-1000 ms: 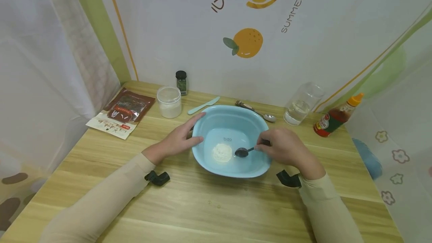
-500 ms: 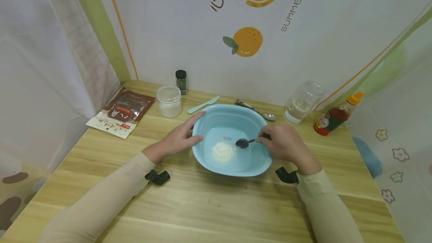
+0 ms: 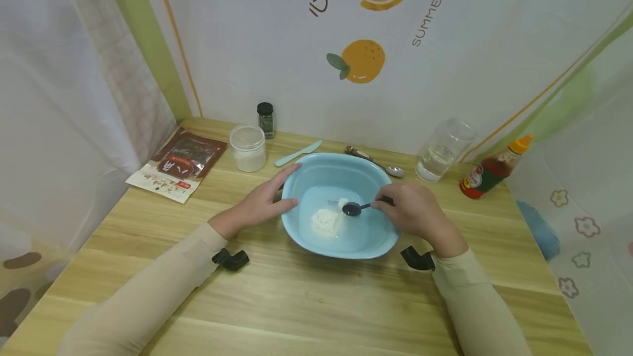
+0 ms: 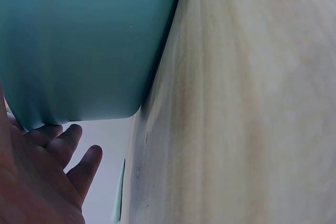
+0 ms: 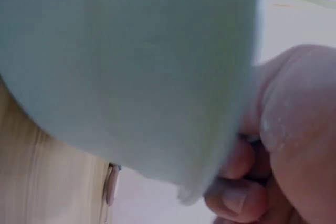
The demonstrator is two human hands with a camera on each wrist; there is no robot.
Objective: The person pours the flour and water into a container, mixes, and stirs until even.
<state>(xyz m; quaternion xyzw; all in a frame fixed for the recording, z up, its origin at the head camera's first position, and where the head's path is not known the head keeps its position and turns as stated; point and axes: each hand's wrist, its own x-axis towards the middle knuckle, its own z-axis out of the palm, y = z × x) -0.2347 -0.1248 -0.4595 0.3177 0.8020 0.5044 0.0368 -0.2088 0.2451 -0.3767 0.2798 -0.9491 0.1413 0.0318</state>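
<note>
The likeliest trouble, I'd judge, lies at the right hand (image 3: 417, 210), which pinches the handle of a dark spoon (image 3: 351, 209) above the near-right side of the blue basin (image 3: 363, 172); because the pinch is on a thin handle, the spoon could roll in the fingers if its bowl catches on the basin floor. Whether it touches that floor I cannot tell. To the left of that hand, a small white clump (image 3: 342, 202) sits just beside the spoon's bowl, with the larger heap of white powder (image 3: 325, 222) a little nearer the person; a brisk flick there might scatter both up the basin wall. The left hand (image 3: 262, 202) is spread wide at the basin's left end, thumb laid over the rim and fingers along the outside, so it steadies more than it clamps: a hard sideways push by the right hand could slide the basin across the worktop (image 3: 277, 323) toward the left palm. A shove away from the person might instead nudge the metal spoon (image 3: 394, 171) or the pale knife (image 3: 298, 154), both just beyond the far rim. Beyond the right hand and farther right, the glass (image 3: 432, 166) holds liquid and could tip should the knuckles swing outward carelessly.
</note>
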